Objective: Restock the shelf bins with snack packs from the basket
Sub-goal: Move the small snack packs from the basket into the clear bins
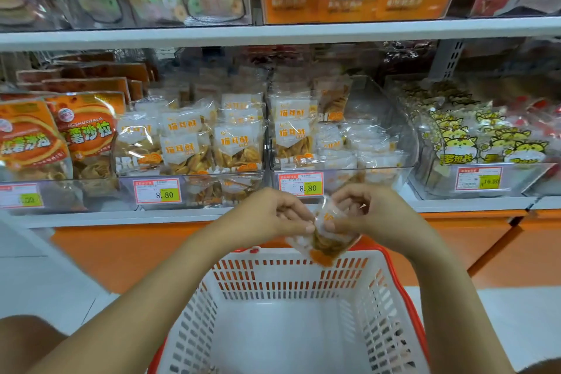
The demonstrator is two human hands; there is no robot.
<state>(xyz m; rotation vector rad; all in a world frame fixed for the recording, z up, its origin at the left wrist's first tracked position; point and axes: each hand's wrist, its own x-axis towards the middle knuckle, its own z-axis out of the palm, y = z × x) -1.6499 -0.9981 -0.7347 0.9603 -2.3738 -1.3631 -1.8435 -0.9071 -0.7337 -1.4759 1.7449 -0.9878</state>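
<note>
A clear snack pack with orange print and golden crisps hangs above the far rim of the white basket. My left hand pinches its left edge and my right hand grips its top right. The basket has an orange rim, and the part of its floor I can see is bare. Just behind my hands stand two clear shelf bins with the same packs: the left bin is nearly full, the right bin has packs standing at its left and lower ones lying at its right.
Orange packs fill a bin at far left, and yellow cat-print packs fill a bin at right. A shelf above carries ring candies and orange boxes. Below the bins runs an orange cabinet front. White floor lies beside the basket.
</note>
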